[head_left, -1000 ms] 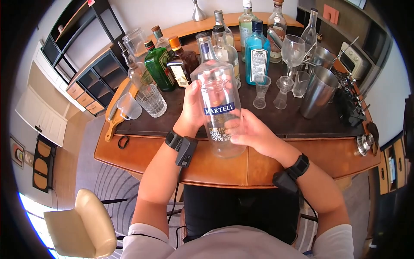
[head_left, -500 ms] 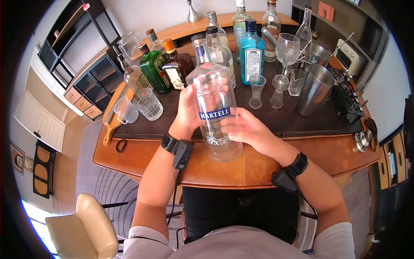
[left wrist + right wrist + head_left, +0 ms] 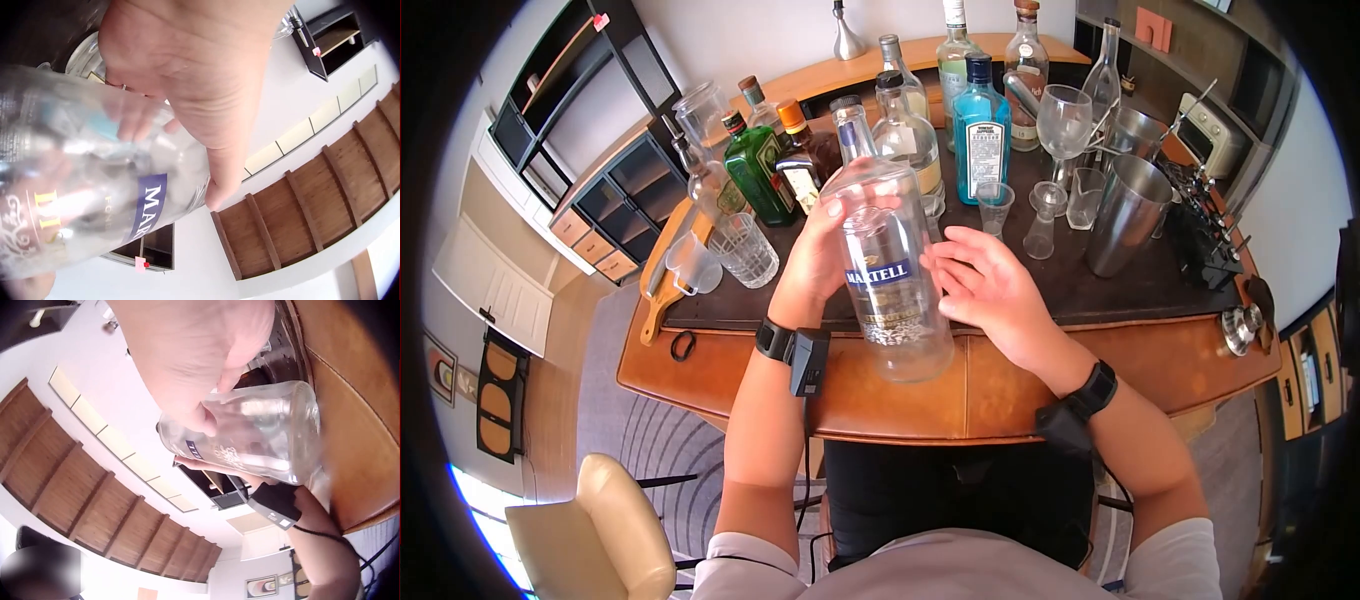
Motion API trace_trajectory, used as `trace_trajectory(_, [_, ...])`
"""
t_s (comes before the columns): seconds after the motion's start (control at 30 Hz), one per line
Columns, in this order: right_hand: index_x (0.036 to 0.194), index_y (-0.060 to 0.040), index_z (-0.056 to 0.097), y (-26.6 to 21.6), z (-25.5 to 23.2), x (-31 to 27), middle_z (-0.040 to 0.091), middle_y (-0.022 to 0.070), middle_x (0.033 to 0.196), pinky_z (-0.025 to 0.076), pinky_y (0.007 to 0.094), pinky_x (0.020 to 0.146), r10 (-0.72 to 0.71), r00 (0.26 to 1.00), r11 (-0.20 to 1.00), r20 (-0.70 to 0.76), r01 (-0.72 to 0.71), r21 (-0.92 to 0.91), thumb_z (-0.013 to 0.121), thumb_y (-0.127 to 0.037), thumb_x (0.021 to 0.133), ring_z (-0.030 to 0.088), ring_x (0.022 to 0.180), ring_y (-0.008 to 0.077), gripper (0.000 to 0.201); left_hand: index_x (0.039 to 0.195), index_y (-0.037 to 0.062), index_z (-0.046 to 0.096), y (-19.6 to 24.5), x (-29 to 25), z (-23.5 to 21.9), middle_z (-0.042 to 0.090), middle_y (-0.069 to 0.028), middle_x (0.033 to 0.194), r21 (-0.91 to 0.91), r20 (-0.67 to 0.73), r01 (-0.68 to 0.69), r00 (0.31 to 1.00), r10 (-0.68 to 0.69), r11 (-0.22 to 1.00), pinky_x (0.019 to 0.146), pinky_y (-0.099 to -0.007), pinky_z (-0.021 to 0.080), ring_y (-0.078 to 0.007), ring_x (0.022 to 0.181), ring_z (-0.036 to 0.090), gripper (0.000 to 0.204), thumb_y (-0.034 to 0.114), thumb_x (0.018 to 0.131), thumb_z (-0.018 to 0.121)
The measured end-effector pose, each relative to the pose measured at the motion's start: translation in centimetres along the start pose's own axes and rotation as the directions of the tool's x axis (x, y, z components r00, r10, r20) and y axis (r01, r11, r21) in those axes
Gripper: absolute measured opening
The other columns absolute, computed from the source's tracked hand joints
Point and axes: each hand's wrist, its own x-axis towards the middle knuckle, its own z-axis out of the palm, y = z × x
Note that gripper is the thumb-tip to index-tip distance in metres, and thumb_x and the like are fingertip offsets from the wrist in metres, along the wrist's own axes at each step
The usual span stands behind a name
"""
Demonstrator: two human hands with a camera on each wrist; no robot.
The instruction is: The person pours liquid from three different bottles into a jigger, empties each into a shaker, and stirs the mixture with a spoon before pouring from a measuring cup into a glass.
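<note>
A clear glass bottle (image 3: 888,335) with a blue MARTELL label leans above the table's front edge, its neck tipped away to the left. My left hand (image 3: 808,255) grips it round the upper body; the thumb lies along the near left side, and fingers show through the glass in the left wrist view. Beside the bottle's right side is my right hand (image 3: 1000,300), fingers loosely extended and fingertips right at the glass. In the right wrist view, the thumb (image 3: 203,422) overlaps the bottle near its label.
Behind stand a green bottle (image 3: 758,175), a blue gin bottle (image 3: 982,130) and several others. To the right are a steel shaker tin (image 3: 1130,220), a stemmed glass (image 3: 1065,120) and small measuring glasses. A cut-glass tumbler (image 3: 745,255), plastic cup (image 3: 693,265) and wooden board (image 3: 655,310) lie left.
The bottle has shifted slightly left and down, tilting more. My right hand has loosened from the bottle's lower body, its fingers now spread at the side; my left hand keeps its grip.
</note>
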Motion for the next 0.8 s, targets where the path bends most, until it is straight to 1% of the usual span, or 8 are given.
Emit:
trace_trajectory(0.07, [0.151,-0.0017,0.038,-1.2,0.2,0.2,0.05,0.0163,0.141,0.043,0.0399,0.118,0.126,0.986,0.975,-0.106,-0.103,0.197,0.069,0.008,0.091,0.052,0.138,0.0289,0.069,0.156,0.0041,0.036,-0.1,0.2,0.0,0.058,-0.0211,0.142,-0.086,-0.018,0.016,1.0,-0.017,0.996,0.107,-0.0421,0.049,-0.03,0.123,0.061,0.104,0.061,0.079,0.077])
trace_trajectory(0.1, [0.146,-0.0017,0.042,-0.7,-0.3,0.1,0.057,0.0151,0.132,0.048,0.0416,0.112,0.094,0.991,0.964,-0.097,-0.066,0.258,0.063,0.003,0.096,0.06,0.127,0.0286,0.054,0.157,0.0049,0.036,-0.1,0.2,0.0,0.057,-0.0224,0.142,-0.129,-0.028,0.024,0.999,-0.027,0.991,0.108,-0.0427,0.049,-0.0313,0.123,0.061,0.104,0.059,0.078,0.077])
trace_trajectory(0.2, [0.142,-0.0017,0.046,0.3,-1.7,0.1,0.062,0.0132,0.122,0.051,0.0427,0.107,0.145,0.988,0.897,0.045,-0.15,0.417,0.059,-0.001,0.099,0.063,0.118,0.0267,0.045,0.158,0.0069,0.035,0.2,0.1,0.1,0.059,-0.0254,0.139,-0.205,0.004,0.027,1.0,-0.026,0.978,0.108,-0.0435,0.048,-0.0339,0.125,0.06,0.106,0.062,0.078,0.077])
trace_trajectory(0.37, [0.131,0.0004,0.053,0.6,-1.1,0.0,0.063,0.0092,0.109,0.052,0.0413,0.101,0.166,0.985,0.94,0.056,-0.175,0.294,0.059,-0.004,0.099,0.066,0.106,0.0238,0.033,0.157,0.0022,0.034,-0.5,0.1,-0.7,0.058,-0.0288,0.139,-0.204,-0.053,-0.052,0.998,0.042,0.978,0.108,-0.0454,0.048,-0.0348,0.124,0.061,0.125,0.081,0.07,0.076])
trace_trajectory(0.47, [0.129,-0.0003,0.054,0.7,-1.2,0.1,0.063,0.0081,0.107,0.052,0.0414,0.101,0.191,0.975,0.93,0.112,-0.216,0.296,0.059,-0.006,0.1,0.066,0.105,0.0218,0.031,0.156,0.0054,0.037,0.2,0.1,-1.6,0.054,-0.0304,0.144,-0.232,0.102,-0.014,0.994,0.039,0.973,0.111,-0.0432,0.045,-0.0308,0.124,0.061,0.114,0.065,0.072,0.084])
trace_trajectory(0.6, [0.128,-0.0001,0.054,0.5,-1.2,0.0,0.063,0.006,0.102,0.052,0.0419,0.101,0.196,0.973,0.933,0.123,-0.223,0.283,0.059,-0.008,0.101,0.065,0.101,0.0192,0.028,0.156,0.0042,0.035,0.7,-0.2,-1.0,0.052,-0.0288,0.148,-0.243,0.089,0.003,0.996,0.019,0.97,0.111,-0.0424,0.045,-0.029,0.12,0.062,0.117,0.065,0.07,0.085])
trace_trajectory(0.7, [0.127,0.0003,0.055,0.6,-1.2,0.0,0.062,0.0051,0.099,0.052,0.0424,0.101,0.189,0.976,0.939,0.105,-0.211,0.273,0.058,-0.009,0.101,0.064,0.098,0.0183,0.027,0.155,0.0035,0.037,-0.2,0.0,-2.1,0.059,-0.029,0.139,-0.224,0.06,-0.045,0.996,0.06,0.974,0.107,-0.0467,0.05,-0.0371,0.121,0.064,0.121,0.08,0.071,0.077])
trace_trajectory(0.8, [0.126,0.0004,0.055,0.4,-1.1,0.1,0.062,0.0048,0.098,0.051,0.043,0.102,0.186,0.978,0.944,0.096,-0.205,0.258,0.058,-0.009,0.102,0.064,0.098,0.018,0.026,0.156,0.0043,0.035,0.0,-0.1,-2.1,0.058,-0.029,0.139,-0.156,-0.008,-0.029,1.0,0.028,0.987,0.107,-0.046,0.05,-0.0379,0.124,0.062,0.121,0.079,0.071,0.077])
